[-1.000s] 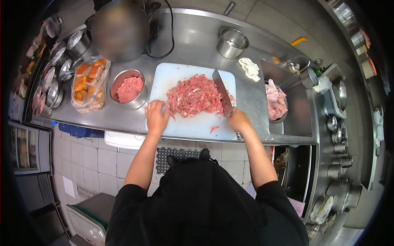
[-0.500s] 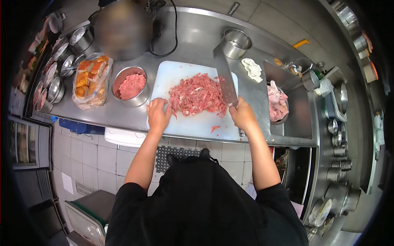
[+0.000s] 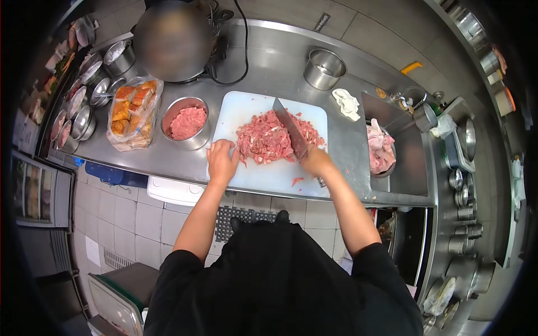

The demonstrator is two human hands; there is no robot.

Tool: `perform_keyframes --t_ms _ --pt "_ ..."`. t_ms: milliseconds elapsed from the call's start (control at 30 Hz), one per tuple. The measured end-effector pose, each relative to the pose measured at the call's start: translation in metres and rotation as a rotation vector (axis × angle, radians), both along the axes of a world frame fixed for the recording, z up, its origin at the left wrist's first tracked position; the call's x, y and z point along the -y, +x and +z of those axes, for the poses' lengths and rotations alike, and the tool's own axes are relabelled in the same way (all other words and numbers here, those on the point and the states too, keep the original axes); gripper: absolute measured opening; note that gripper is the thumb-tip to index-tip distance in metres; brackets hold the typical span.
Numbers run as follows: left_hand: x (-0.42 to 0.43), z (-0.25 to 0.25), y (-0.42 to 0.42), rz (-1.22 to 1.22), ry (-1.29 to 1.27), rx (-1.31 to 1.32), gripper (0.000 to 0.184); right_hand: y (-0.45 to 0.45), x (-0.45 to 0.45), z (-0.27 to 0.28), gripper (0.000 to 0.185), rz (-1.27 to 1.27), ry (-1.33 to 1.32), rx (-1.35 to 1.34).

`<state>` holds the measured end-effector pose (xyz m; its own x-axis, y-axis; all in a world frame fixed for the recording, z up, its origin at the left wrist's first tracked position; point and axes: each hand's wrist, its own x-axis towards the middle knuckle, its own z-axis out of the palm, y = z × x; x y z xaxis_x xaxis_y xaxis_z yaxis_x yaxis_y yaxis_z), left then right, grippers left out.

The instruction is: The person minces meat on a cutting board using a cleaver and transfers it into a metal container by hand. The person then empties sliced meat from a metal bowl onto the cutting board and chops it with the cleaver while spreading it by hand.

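Observation:
A pile of chopped raw meat (image 3: 260,140) lies in the middle of a white cutting board (image 3: 252,180). My right hand (image 3: 317,162) grips a cleaver (image 3: 290,127), whose broad blade cuts down into the right part of the pile and points away from me. The cleaver's handle is mostly covered by my fingers. My left hand (image 3: 222,161) rests at the board's left edge beside the pile, thumb apart from the fingers, and holds nothing that I can see. A small scrap of meat (image 3: 297,181) lies near the board's front edge.
Left of the board stand a steel pot of minced meat (image 3: 188,123) and a plastic bag of orange-brown blocks (image 3: 134,115). Behind are a steel pot (image 3: 325,69) and a white cloth (image 3: 346,105). Pale raw meat (image 3: 380,147) sits in the sink (image 3: 412,182) at right.
The cleaver has swung left from above the pile's right edge down into the meat, my right hand moving with it. Some meat is now split off to the right. My left hand stays put.

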<state>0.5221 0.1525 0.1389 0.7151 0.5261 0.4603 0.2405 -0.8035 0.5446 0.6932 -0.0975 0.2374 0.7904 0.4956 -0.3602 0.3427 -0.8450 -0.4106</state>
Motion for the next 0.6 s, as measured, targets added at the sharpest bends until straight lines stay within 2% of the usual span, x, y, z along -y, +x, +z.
perform_keyframes --t_ms 67,133,167,200,233,267,300,333,467,533,567,600 --pt "0.0 0.0 0.001 -0.005 0.014 0.012 0.018 -0.004 0.0 0.051 0.034 -0.01 -0.026 -0.044" --pt "0.001 -0.002 0.0 -0.006 0.017 0.02 0.018 -0.012 -0.001 0.084 0.032 -0.068 0.202 0.044" --pt "0.002 -0.004 -0.001 -0.002 0.012 0.011 0.018 -0.017 -0.003 0.095 0.032 -0.065 0.197 0.034" --pt "0.001 -0.003 0.0 -0.004 0.005 0.014 0.018 -0.023 -0.008 0.105 0.032 -0.083 0.3 0.142" --pt "0.0 -0.002 0.001 -0.005 0.0 0.02 0.017 -0.026 -0.013 0.108 0.033 -0.102 0.404 0.252" --pt "0.0 -0.001 0.001 -0.003 0.001 0.018 0.017 -0.02 -0.016 0.071 0.033 -0.1 0.405 0.249" --pt "0.001 0.0 0.001 -0.001 -0.001 0.014 0.017 -0.009 -0.02 0.006 0.034 0.009 0.234 0.247" --pt "0.002 0.001 0.001 0.0 -0.003 0.012 0.017 -0.003 -0.02 -0.028 0.035 0.116 0.061 0.245" --pt "0.004 -0.003 -0.004 0.002 0.014 0.027 0.017 0.001 -0.021 0.003 0.036 0.157 -0.068 0.067" --pt "0.001 -0.003 0.0 0.001 0.011 0.004 0.017 -0.004 -0.021 0.058 0.034 0.077 0.04 0.034" --pt "0.003 -0.003 0.001 0.007 0.003 -0.001 0.017 -0.001 -0.018 0.063 0.034 0.057 0.125 0.174" --pt "0.004 -0.002 0.0 0.01 0.009 0.004 0.016 -0.004 -0.017 0.065 0.034 0.064 0.118 0.164"
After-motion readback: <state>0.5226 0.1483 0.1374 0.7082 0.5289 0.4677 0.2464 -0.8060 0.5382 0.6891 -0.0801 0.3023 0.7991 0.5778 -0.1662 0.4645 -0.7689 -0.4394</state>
